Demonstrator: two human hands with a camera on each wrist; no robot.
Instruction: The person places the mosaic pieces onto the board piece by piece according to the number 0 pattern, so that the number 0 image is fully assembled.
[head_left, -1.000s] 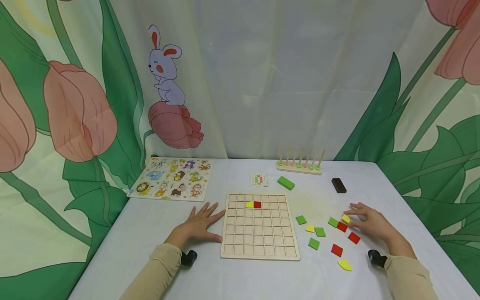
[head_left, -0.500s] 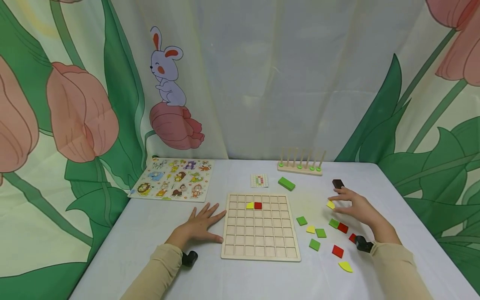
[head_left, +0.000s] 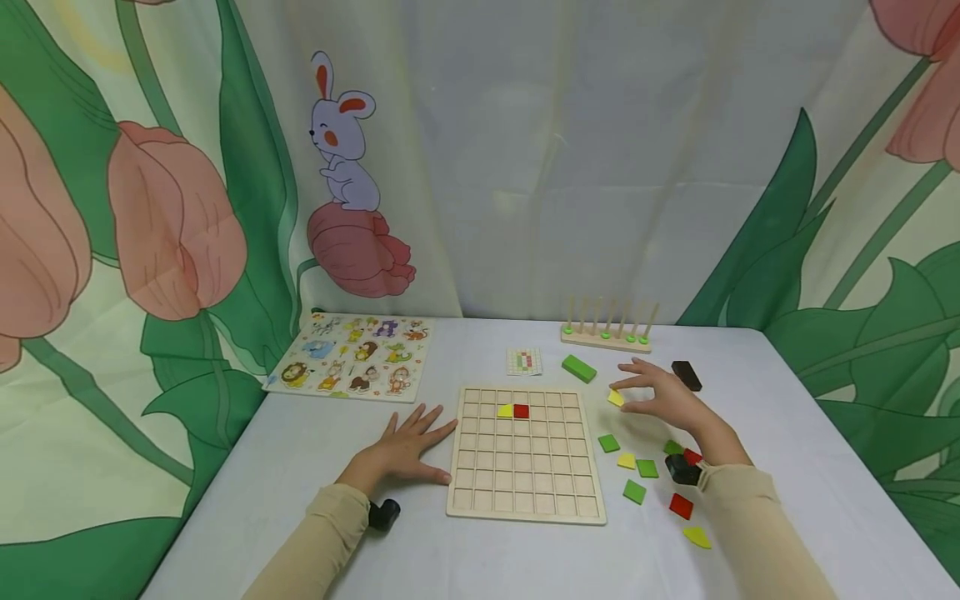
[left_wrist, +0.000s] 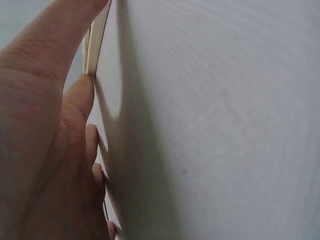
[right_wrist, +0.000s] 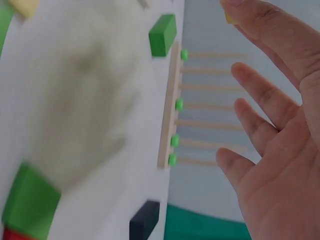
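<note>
A wooden grid board lies mid-table with a yellow tile and a red square tile side by side near its top. My left hand rests with fingers spread, its tips at the board's left edge; in the left wrist view the thumb and a finger touch the board's side. Thumb and finger of my right hand pinch a small yellow tile above the table, right of the board. The other right fingers are extended. Several loose tiles lie below that hand, including a green tile and a red tile.
An animal picture board lies at the back left. Behind the grid are a small pattern card, a green block and a wooden peg stand with green rings. A black block lies at the back right.
My right hand has lifted the yellow tile from among the loose tiles and carried it leftward, closer to the board. The left hand stays at the board's edge.
</note>
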